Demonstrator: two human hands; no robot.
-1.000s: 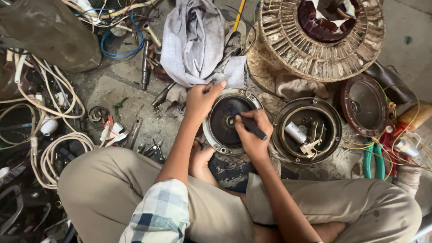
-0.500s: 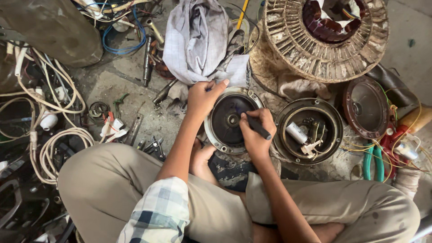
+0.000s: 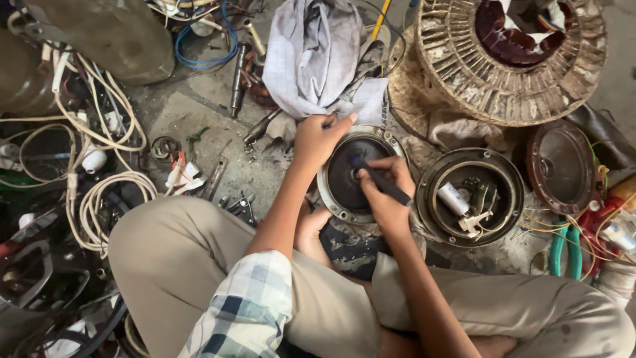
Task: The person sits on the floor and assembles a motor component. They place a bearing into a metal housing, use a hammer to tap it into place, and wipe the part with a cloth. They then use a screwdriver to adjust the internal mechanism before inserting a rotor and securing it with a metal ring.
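A dark-handled tool (image 3: 387,187) is clamped in the grip of the right hand (image 3: 387,199), its tip set at the centre of a round metal motor cover (image 3: 344,176), while the upper rim of that cover is pinched and steadied by the closed fingers of the left hand (image 3: 318,139). The cover lies on the floor in front of the crossed legs, just beside a second round housing (image 3: 470,197) with a white capacitor (image 3: 453,198) inside, already opened. The work at the hub is judged under way, with reassembly left, as the finned rotor drum (image 3: 510,59), grey cloth (image 3: 321,53) and coiled white cable (image 3: 99,192) lie scattered around.
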